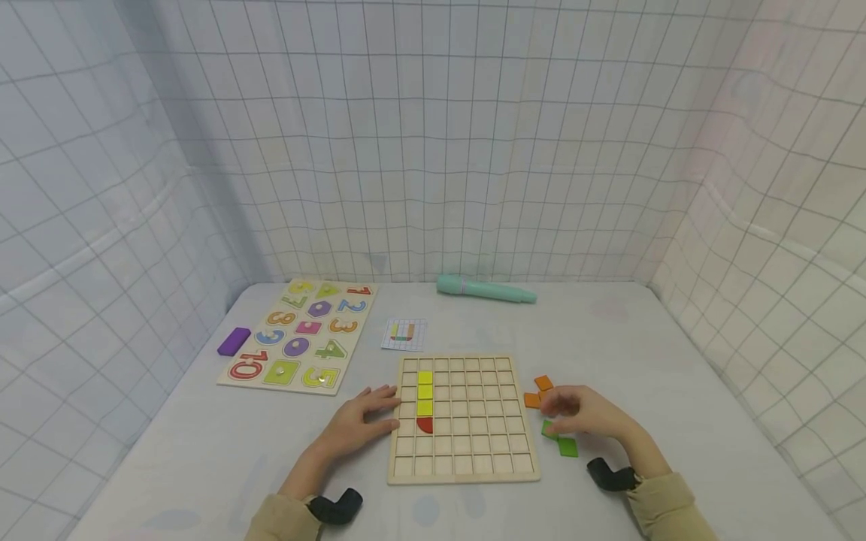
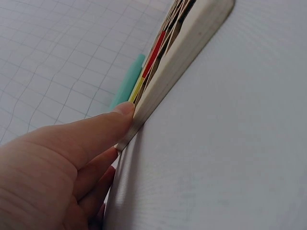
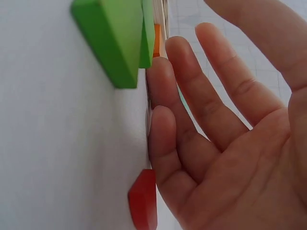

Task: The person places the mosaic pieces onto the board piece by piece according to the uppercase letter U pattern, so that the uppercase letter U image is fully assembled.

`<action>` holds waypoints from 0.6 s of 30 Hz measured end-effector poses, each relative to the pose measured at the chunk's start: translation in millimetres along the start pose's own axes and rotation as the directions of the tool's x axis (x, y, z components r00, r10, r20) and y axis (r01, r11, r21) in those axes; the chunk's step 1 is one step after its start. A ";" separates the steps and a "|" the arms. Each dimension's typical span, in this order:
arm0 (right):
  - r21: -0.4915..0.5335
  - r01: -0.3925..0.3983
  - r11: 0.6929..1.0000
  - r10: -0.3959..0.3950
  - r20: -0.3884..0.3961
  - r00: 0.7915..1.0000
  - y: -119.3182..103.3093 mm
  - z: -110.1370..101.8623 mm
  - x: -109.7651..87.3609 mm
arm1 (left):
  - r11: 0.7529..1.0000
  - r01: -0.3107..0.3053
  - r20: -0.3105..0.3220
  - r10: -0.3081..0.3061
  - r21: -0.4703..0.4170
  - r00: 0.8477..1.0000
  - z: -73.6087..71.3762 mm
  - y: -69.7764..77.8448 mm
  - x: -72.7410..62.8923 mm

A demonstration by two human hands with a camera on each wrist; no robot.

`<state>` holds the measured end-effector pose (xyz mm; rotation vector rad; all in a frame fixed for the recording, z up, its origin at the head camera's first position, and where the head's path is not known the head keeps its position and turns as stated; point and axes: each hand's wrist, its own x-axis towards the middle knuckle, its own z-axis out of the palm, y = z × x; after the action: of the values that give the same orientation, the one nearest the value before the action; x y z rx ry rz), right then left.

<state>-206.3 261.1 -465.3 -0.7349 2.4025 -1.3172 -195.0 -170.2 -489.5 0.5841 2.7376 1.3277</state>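
Observation:
A wooden grid board [image 1: 467, 477] lies flat on the table. Three yellow square tiles [image 1: 425, 391] run down one of its columns, with a red rounded piece [image 1: 425, 425] just below them. My left hand [image 1: 355, 422] rests at the board's left edge, its thumb and fingers touching the side. My right hand [image 1: 587, 413] is over the loose tiles right of the board, fingers loosely bent and holding nothing. Near its fingers are orange tiles [image 1: 544, 383] and green tiles [image 1: 567, 448]. In the right wrist view a red piece [image 3: 144, 201] lies beside the little finger; the hand hides it from the head view.
Behind the board lies a small card [image 1: 399, 344] printed with a coloured pattern. A number-and-shape puzzle board [image 1: 307, 357] and a purple block [image 1: 234, 341] are at the left. A teal marker-shaped object [image 1: 487, 290] lies at the back, near the grid-patterned cloth wall [image 1: 467, 188].

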 end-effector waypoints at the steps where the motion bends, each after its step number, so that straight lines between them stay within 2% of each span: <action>1: -0.005 0.000 1.000 0.000 0.000 1.000 0.6 0.2 -0.2 | 1.000 0.001 -0.001 -0.001 0.001 1.000 0.1 0.3 0.1; 18: -0.064 0.003 0.998 -0.001 0.030 1.000 10.1 0.7 0.0 | 0.999 -0.045 -0.002 0.045 0.022 0.999 0.5 -1.9 0.5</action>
<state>-208.8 265.1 -474.2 -0.7687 2.4310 -1.2268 -195.9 -170.6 -491.3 0.6506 2.7603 1.3095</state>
